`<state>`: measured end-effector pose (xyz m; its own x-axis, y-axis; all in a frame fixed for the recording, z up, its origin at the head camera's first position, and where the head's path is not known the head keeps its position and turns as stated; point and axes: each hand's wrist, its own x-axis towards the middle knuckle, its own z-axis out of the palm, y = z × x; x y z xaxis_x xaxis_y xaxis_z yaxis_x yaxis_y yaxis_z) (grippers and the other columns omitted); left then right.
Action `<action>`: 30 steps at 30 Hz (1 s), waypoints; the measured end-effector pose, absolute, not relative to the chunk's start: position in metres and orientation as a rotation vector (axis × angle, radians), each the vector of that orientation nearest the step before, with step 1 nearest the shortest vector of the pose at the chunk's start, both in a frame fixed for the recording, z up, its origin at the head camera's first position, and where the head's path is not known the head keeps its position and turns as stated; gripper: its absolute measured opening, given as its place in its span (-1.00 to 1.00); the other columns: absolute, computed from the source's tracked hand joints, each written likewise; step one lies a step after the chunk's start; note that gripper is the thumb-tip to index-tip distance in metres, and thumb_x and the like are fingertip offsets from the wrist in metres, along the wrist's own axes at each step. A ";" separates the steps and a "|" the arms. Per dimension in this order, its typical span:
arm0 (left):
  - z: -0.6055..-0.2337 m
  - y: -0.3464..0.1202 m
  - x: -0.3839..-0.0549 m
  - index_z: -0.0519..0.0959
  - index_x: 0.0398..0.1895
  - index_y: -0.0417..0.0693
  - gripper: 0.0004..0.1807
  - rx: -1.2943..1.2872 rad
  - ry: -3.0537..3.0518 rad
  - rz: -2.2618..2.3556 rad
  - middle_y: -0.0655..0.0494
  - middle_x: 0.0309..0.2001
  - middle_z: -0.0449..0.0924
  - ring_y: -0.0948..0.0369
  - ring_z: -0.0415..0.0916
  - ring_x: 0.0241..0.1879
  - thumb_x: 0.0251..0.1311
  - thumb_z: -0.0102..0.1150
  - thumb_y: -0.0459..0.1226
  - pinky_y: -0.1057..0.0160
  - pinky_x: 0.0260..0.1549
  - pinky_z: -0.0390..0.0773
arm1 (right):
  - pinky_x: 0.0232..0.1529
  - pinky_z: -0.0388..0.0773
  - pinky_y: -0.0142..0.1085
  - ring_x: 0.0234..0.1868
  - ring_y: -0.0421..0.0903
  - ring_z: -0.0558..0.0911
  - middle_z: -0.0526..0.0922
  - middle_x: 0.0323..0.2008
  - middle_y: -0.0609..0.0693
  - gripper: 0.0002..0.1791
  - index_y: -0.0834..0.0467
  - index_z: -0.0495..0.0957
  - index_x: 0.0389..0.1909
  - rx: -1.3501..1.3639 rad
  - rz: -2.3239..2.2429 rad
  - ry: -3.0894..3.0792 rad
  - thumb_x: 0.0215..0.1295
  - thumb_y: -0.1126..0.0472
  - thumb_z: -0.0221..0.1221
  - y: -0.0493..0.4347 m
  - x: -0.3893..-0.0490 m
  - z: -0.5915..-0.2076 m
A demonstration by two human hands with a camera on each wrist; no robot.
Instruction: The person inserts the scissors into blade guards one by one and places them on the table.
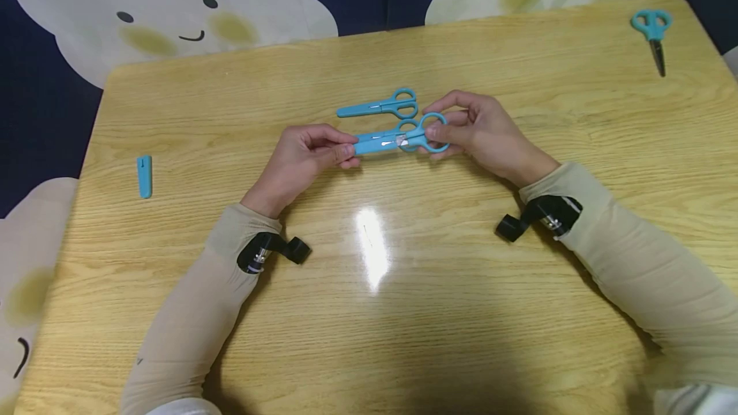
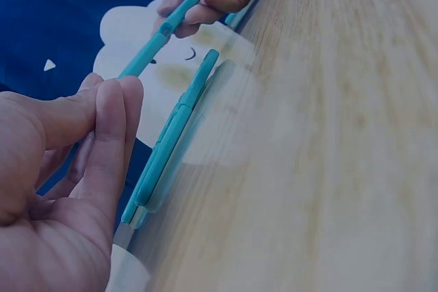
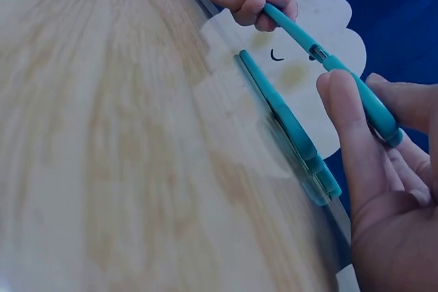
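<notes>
Near the middle of the table, my left hand [image 1: 305, 154] pinches the tip of a light-blue blade cover [image 1: 371, 145]. My right hand [image 1: 487, 136] grips the ring handle of light-blue scissors [image 1: 425, 135], thumb at the rings. The blades sit mostly inside the cover; a short strip of metal shows between cover and handle, also in the right wrist view. Held above the table, this pair partly hides a second covered pair of scissors [image 1: 408, 125] underneath. A further covered pair of scissors [image 1: 377, 107] lies just behind, handle to the right.
Uncovered blue scissors [image 1: 654, 34] lie at the table's far right corner, blades toward the front. A loose blue cover [image 1: 145, 177] lies near the left edge. The wooden table [image 1: 369, 338] ends at a dark cloth with cloud faces. Black straps circle both wrists.
</notes>
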<state>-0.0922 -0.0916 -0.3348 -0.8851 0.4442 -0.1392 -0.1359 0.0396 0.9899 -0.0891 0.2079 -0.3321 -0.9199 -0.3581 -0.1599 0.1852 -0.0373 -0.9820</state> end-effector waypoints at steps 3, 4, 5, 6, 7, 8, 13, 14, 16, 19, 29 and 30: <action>-0.335 -0.092 -0.092 0.62 -0.08 -0.35 -0.74 0.309 1.923 1.893 -0.07 -0.26 0.73 0.19 0.76 -0.31 0.18 0.27 -0.41 0.25 -0.14 0.69 | -0.27 0.69 -0.17 -0.26 0.09 0.78 0.77 -0.30 0.15 -0.44 0.40 0.37 0.15 -0.166 -2.024 1.857 0.19 0.27 0.33 0.207 -0.089 -0.333; -0.335 -0.091 -0.092 0.62 -0.08 -0.35 -0.74 0.309 1.926 1.890 -0.07 -0.26 0.73 0.19 0.76 -0.31 0.18 0.27 -0.41 0.25 -0.14 0.69 | -0.27 0.69 -0.17 -0.25 0.09 0.78 0.77 -0.31 0.15 -0.43 0.41 0.37 0.15 -0.162 -2.027 1.854 0.19 0.27 0.33 0.207 -0.089 -0.333; -0.335 -0.091 -0.092 0.62 -0.08 -0.35 -0.75 0.308 1.928 1.888 -0.06 -0.26 0.73 0.19 0.76 -0.31 0.18 0.27 -0.41 0.25 -0.15 0.69 | -0.27 0.69 -0.17 -0.26 0.09 0.78 0.77 -0.31 0.15 -0.43 0.41 0.37 0.15 -0.158 -2.031 1.849 0.18 0.27 0.33 0.207 -0.088 -0.333; -0.335 -0.091 -0.092 0.63 -0.08 -0.35 -0.75 0.307 1.929 1.886 -0.06 -0.26 0.73 0.20 0.76 -0.31 0.18 0.27 -0.41 0.25 -0.15 0.69 | -0.27 0.69 -0.16 -0.26 0.09 0.78 0.77 -0.32 0.14 -0.43 0.41 0.37 0.15 -0.154 -2.034 1.845 0.18 0.27 0.33 0.206 -0.088 -0.334; -0.334 -0.091 -0.092 0.63 -0.08 -0.36 -0.75 0.310 1.932 1.884 -0.06 -0.26 0.73 0.20 0.76 -0.31 0.18 0.27 -0.41 0.25 -0.15 0.69 | -0.27 0.69 -0.16 -0.27 0.08 0.78 0.77 -0.32 0.14 -0.43 0.41 0.37 0.15 -0.150 -2.038 1.839 0.18 0.27 0.33 0.206 -0.088 -0.334; -0.335 -0.091 -0.092 0.63 -0.08 -0.36 -0.75 0.311 1.933 1.884 -0.06 -0.26 0.73 0.20 0.76 -0.31 0.18 0.27 -0.41 0.25 -0.15 0.69 | -0.27 0.69 -0.16 -0.28 0.07 0.79 0.77 -0.33 0.13 -0.42 0.41 0.37 0.15 -0.147 -2.042 1.836 0.18 0.27 0.33 0.206 -0.087 -0.334; -0.335 -0.091 -0.093 0.63 -0.09 -0.35 -0.75 0.314 1.942 1.871 -0.01 -0.27 0.75 0.20 0.76 -0.31 0.18 0.28 -0.39 0.24 -0.15 0.69 | -0.25 0.69 -0.16 -0.31 0.03 0.78 0.75 -0.32 0.12 -0.42 0.42 0.35 0.16 -0.139 -2.053 1.814 0.19 0.27 0.33 0.204 -0.086 -0.336; -0.336 -0.091 -0.093 0.64 -0.09 -0.34 -0.75 0.310 1.942 1.867 0.00 -0.27 0.75 0.20 0.76 -0.31 0.18 0.28 -0.38 0.24 -0.15 0.69 | -0.25 0.69 -0.16 -0.30 0.03 0.79 0.75 -0.31 0.12 -0.42 0.42 0.35 0.16 -0.136 -2.049 1.815 0.19 0.27 0.33 0.204 -0.086 -0.336; -0.336 -0.091 -0.093 0.64 -0.09 -0.33 -0.75 0.304 1.943 1.854 0.02 -0.27 0.75 0.20 0.76 -0.30 0.18 0.28 -0.37 0.24 -0.15 0.69 | -0.25 0.69 -0.16 -0.29 0.06 0.79 0.74 -0.30 0.13 -0.42 0.41 0.35 0.17 -0.124 -2.042 1.811 0.20 0.27 0.32 0.203 -0.086 -0.337; -0.337 -0.091 -0.093 0.64 -0.09 -0.33 -0.74 0.303 1.945 1.836 0.03 -0.26 0.75 0.20 0.76 -0.30 0.19 0.28 -0.36 0.24 -0.14 0.69 | -0.23 0.69 -0.16 -0.26 0.09 0.78 0.74 -0.28 0.13 -0.43 0.40 0.34 0.17 -0.107 -2.021 1.822 0.20 0.27 0.32 0.203 -0.086 -0.337; -0.340 -0.090 -0.092 0.64 -0.11 -0.32 -0.78 0.328 1.961 1.813 0.05 -0.28 0.74 0.19 0.76 -0.30 0.20 0.26 -0.38 0.22 -0.14 0.69 | -0.19 0.68 -0.12 -0.21 0.13 0.78 0.73 -0.28 0.16 -0.47 0.34 0.37 0.12 -0.122 -1.994 1.829 0.18 0.26 0.33 0.201 -0.086 -0.338; -0.340 -0.090 -0.092 0.64 -0.11 -0.31 -0.78 0.329 1.962 1.811 0.05 -0.28 0.74 0.19 0.76 -0.30 0.20 0.26 -0.38 0.22 -0.15 0.69 | -0.19 0.68 -0.12 -0.21 0.13 0.78 0.73 -0.29 0.16 -0.47 0.33 0.38 0.11 -0.124 -1.991 1.831 0.18 0.26 0.33 0.201 -0.086 -0.338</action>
<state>-0.0923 -0.0904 -0.3404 -0.8713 0.4632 -0.1620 -0.1245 0.1105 0.9860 -0.0860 0.2013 -0.3381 -0.9035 -0.3680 -0.2196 0.2496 -0.0354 -0.9677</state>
